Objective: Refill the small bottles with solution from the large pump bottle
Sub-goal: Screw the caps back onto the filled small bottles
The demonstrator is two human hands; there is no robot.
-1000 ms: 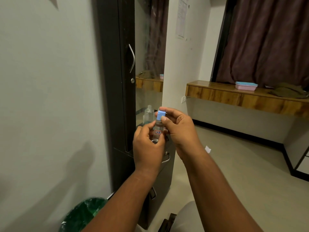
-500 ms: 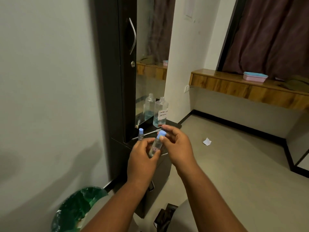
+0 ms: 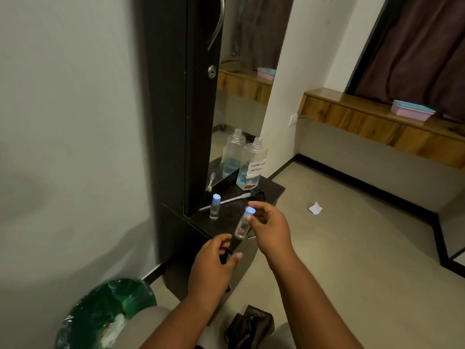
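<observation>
My right hand (image 3: pixel 269 230) pinches the blue cap of a small clear bottle (image 3: pixel 242 227), which hangs tilted just above the front edge of the dark shelf (image 3: pixel 273 190). Lower down, my left hand (image 3: pixel 211 268) holds nothing, its fingers loosely curled and apart from the bottle. A second small bottle (image 3: pixel 215 207) with a blue cap stands upright on the shelf to the left. The large labelled bottle (image 3: pixel 251 167), capless and holding some blue solution, stands at the back by the mirror. Its pump with tube (image 3: pixel 227 199) lies flat on the shelf.
A dark cabinet door with a mirror (image 3: pixel 241 96) rises behind the shelf. A green-lined bin (image 3: pixel 105 306) sits at lower left, a dark bag (image 3: pixel 249 323) on the floor below. A paper scrap (image 3: pixel 315 208) lies on the floor; a wooden ledge (image 3: pixel 364 122) runs at right.
My left hand let go of the small bottle and dropped lower. My right hand carried the bottle down toward the shelf edge. The view tilted downward.
</observation>
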